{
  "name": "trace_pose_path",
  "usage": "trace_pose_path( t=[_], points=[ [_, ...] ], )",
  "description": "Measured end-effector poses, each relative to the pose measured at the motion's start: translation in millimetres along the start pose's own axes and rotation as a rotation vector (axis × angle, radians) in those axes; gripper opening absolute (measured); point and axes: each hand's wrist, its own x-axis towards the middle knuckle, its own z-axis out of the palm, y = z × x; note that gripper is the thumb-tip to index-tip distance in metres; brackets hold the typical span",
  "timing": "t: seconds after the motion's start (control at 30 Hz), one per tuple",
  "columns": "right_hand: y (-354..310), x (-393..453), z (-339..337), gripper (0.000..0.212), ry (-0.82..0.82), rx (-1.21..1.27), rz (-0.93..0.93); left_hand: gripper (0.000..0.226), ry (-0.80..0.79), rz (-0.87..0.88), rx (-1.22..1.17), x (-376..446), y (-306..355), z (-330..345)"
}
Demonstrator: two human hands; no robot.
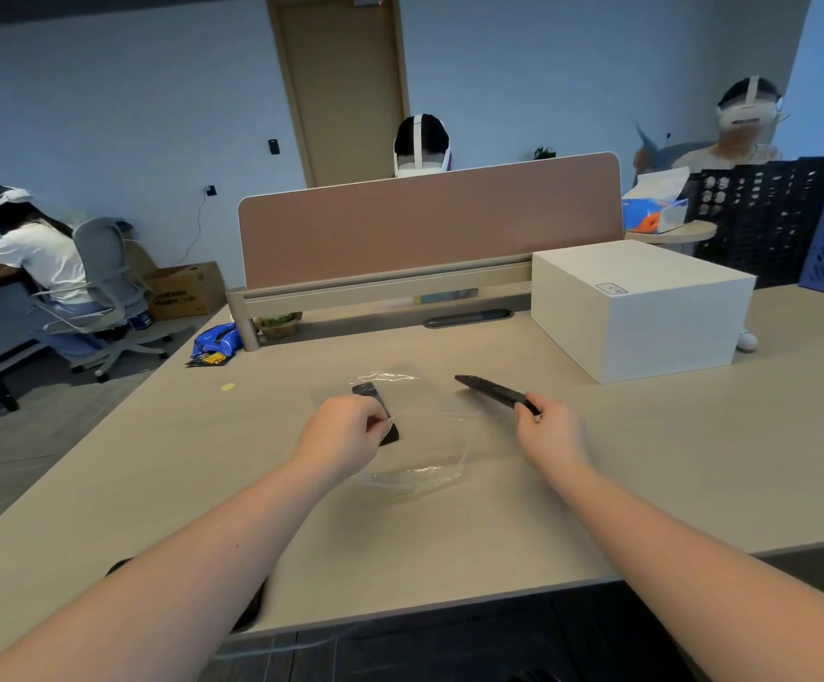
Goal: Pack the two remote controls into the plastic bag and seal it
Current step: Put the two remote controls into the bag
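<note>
Two remote controls are in view, neither confirmed fully packed. One remote (375,406) lies at the left edge of the clear plastic bag (424,450), which rests flat on the table (154,484); whether this remote is inside the film or merely under or on it cannot be determined, as the bag is nearly invisible apart from glints along its edges. The left hand (341,435) is closed in a pinch on what appears to be the bag's lip, directly over the near end of that remote, judged to be holding the mouth open or steady for loading. The right hand (552,425) is closed around the near end of the second remote (493,392), holding it raised off the table and angled with its far end pointing toward the bag, consistent with lining it up for insertion. The bag's opening and seal strip cannot be made out. The fingertips of the left hand hide part of the first remote. A white box (641,307) stands well apart at the right rear and plays no part. Sealing is not yet begun, in my judgement.
</note>
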Motion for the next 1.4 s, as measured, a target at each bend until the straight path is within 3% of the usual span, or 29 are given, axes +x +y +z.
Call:
trace_pose_path(
  t=[0.23, 0.47, 0.7, 1.03, 1.23, 1.4],
  points=[
    [-52, -54, -58, 0.029, -0.003, 0.218, -0.150, 0.017, 0.025, -0.173, -0.144, 2, 15, 1],
    [-55, -97, -89, 0.029, -0.165, 0.113, -0.276, 0.017, 0.090, -0.306, -0.223, 3, 23, -3],
    [-35, -111, -55, 0.028, -0.143, -0.167, -0.476, 0.015, 0.115, -0.157, -0.216, -1, 23, -2],
    [-40, -82, 37, 0.013, -0.009, -0.288, -0.470, 0.014, 0.127, -0.061, -0.171, -1, 8, 3],
    [-44, -60, 56, 0.025, -0.175, -0.300, -0.369, 0.014, 0.122, 0.061, -0.129, -2, 0, 7],
    [-43, -50, 71, 0.021, -0.255, -0.406, -0.332, 0.014, 0.104, 0.080, -0.101, -3, -6, 12]
  ],
)
